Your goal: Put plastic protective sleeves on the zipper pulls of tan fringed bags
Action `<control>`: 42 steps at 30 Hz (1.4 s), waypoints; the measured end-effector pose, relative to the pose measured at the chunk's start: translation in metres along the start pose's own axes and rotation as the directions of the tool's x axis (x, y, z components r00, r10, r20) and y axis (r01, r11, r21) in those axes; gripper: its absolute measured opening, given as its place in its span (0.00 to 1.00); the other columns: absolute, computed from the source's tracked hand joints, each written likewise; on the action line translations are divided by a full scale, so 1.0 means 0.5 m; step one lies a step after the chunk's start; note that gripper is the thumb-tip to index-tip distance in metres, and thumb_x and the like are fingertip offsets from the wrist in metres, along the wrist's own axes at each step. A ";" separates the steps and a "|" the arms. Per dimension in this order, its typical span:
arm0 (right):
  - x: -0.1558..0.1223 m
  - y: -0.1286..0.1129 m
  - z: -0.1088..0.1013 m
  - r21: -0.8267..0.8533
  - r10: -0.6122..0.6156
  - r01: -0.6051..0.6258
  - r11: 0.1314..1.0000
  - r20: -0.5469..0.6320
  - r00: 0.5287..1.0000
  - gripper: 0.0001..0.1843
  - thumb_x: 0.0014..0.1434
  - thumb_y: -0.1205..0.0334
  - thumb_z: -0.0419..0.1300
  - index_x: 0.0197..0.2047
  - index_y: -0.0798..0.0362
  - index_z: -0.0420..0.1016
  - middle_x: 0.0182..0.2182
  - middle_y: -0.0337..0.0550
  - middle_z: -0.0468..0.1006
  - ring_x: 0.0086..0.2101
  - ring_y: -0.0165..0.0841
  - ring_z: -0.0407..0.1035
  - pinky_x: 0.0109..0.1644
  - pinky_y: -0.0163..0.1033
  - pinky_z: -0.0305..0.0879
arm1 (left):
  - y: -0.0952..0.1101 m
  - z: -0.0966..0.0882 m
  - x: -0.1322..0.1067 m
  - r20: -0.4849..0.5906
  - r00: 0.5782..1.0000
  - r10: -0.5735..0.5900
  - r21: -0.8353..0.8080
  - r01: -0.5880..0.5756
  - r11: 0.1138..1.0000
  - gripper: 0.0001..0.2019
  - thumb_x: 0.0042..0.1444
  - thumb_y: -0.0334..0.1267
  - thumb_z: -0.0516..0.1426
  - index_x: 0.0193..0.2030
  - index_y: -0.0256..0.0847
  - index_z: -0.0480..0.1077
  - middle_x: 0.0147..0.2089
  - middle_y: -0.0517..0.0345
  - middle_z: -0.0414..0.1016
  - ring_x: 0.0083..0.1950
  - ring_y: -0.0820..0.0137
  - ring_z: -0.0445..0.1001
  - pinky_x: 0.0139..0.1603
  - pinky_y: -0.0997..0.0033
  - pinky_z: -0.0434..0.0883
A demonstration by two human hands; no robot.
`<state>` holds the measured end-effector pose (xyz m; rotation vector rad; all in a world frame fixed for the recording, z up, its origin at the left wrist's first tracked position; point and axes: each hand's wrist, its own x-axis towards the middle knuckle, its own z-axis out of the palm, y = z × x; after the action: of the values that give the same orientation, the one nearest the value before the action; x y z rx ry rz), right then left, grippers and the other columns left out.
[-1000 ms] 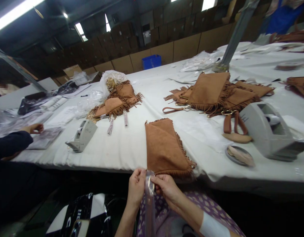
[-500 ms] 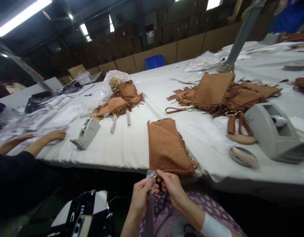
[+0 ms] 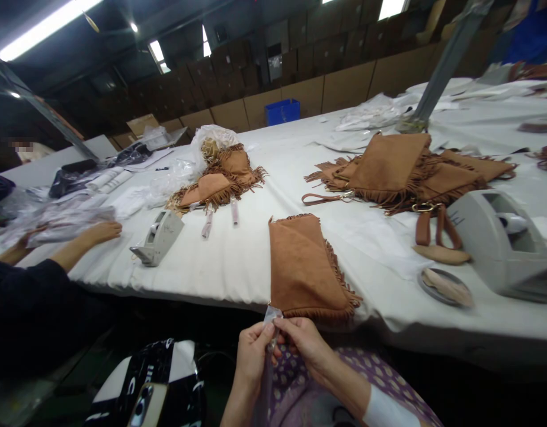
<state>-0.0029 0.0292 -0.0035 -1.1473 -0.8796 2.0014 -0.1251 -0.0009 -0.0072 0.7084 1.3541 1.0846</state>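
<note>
Left hand point(image 3: 254, 350) and right hand point(image 3: 303, 343): both closed in a fingertip pinch on the top edge of 1 clear plastic sleeve point(image 3: 270, 313), held below the table point(image 3: 237, 267) edge, over the lap. Sleeve contents unclear. 1 tan fringed bag point(image 3: 302, 270) lies flat on the table just beyond the hands.

Writing: white letters on black-and-white bag point(image 3: 162, 385), unreadable.

Containers: round dish point(image 3: 426, 286) holds 1 tan piece; blue bin point(image 3: 282, 111), contents hidden.

Co-worker's hand point(image 3: 102, 231) rests flat on plastic, left.

The left hand point(image 3: 252, 351) and the right hand point(image 3: 303, 343) meet low, close before the body, each closed in a pinch, touching one another.
</note>
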 end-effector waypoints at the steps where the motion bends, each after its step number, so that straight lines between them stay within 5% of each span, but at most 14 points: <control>1: 0.002 -0.001 0.001 0.008 0.001 -0.001 1.000 -0.025 1.000 0.22 0.49 0.45 0.62 0.20 0.56 0.68 0.14 0.38 0.72 0.16 0.26 0.65 0.20 0.31 0.48 | 0.001 -0.002 -0.001 0.002 1.000 0.014 0.044 -0.014 0.999 0.21 0.49 0.53 0.62 0.22 0.33 0.73 0.16 0.59 0.70 0.15 0.79 0.62 0.17 0.80 0.59; 7: 0.005 -0.007 0.002 0.067 -0.015 0.013 0.998 0.033 0.999 0.18 0.49 0.51 0.61 0.18 0.55 0.68 0.12 0.36 0.68 0.15 0.28 0.63 0.20 0.33 0.54 | -0.001 0.006 -0.003 -0.035 0.999 0.023 0.102 -0.019 0.995 0.24 0.51 0.56 0.59 0.24 0.33 0.73 0.16 0.60 0.69 0.15 0.79 0.61 0.17 0.80 0.58; 18: 0.024 -0.012 0.006 0.016 0.072 -0.070 0.997 -0.147 0.987 0.14 0.47 0.56 0.63 0.18 0.57 0.70 0.13 0.35 0.66 0.15 0.22 0.53 0.18 0.31 0.46 | -0.011 0.034 0.000 -0.251 0.945 0.211 0.100 -0.191 0.976 0.20 0.50 0.53 0.60 0.28 0.33 0.77 0.15 0.64 0.67 0.15 0.79 0.57 0.16 0.79 0.55; 22: 0.025 -0.015 0.012 0.062 0.104 -0.096 0.993 -0.142 0.984 0.12 0.47 0.58 0.61 0.19 0.58 0.71 0.14 0.36 0.67 0.16 0.22 0.54 0.18 0.30 0.46 | -0.010 0.047 -0.003 -0.319 0.911 0.261 0.081 -0.248 0.965 0.17 0.51 0.49 0.61 0.37 0.36 0.80 0.32 0.52 0.81 0.33 0.64 0.77 0.35 0.70 0.73; 27: 0.026 -0.022 0.006 0.155 0.183 -0.161 0.975 -0.139 0.973 0.09 0.46 0.61 0.62 0.20 0.57 0.70 0.15 0.36 0.67 0.17 0.23 0.55 0.18 0.29 0.47 | -0.023 0.054 -0.005 -0.385 0.867 0.318 0.189 -0.263 0.946 0.15 0.53 0.45 0.59 0.42 0.38 0.79 0.43 0.48 0.81 0.46 0.57 0.78 0.48 0.60 0.74; 30: 0.028 -0.025 -0.003 0.150 0.219 -0.199 0.968 -0.129 0.967 0.11 0.47 0.61 0.62 0.19 0.56 0.69 0.14 0.35 0.65 0.15 0.22 0.55 0.18 0.29 0.50 | -0.038 0.055 -0.008 -0.345 0.833 0.433 0.347 -0.316 0.883 0.14 0.56 0.44 0.57 0.43 0.40 0.79 0.41 0.47 0.82 0.43 0.58 0.79 0.46 0.62 0.74; 34: 0.029 -0.025 -0.009 0.119 0.222 -0.205 0.971 -0.148 0.964 0.14 0.49 0.60 0.61 0.16 0.55 0.66 0.13 0.34 0.64 0.14 0.21 0.54 0.18 0.29 0.51 | -0.054 0.045 -0.013 -0.164 0.801 0.576 0.544 -0.413 0.730 0.17 0.60 0.42 0.52 0.50 0.42 0.76 0.32 0.46 0.80 0.33 0.63 0.77 0.37 0.68 0.74; 42: 0.020 -0.024 -0.005 0.108 0.150 -0.139 0.984 -0.102 0.983 0.16 0.50 0.51 0.63 0.21 0.55 0.70 0.15 0.34 0.66 0.16 0.24 0.59 0.21 0.31 0.56 | -0.054 0.015 -0.017 0.031 0.770 0.637 0.752 -0.438 0.492 0.20 0.62 0.35 0.47 0.57 0.44 0.71 0.31 0.47 0.76 0.30 0.66 0.75 0.34 0.72 0.70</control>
<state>-0.0023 0.0445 0.0010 -1.2828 -0.6487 2.0514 -0.1116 -0.0177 -0.0273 1.7589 1.8805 1.1226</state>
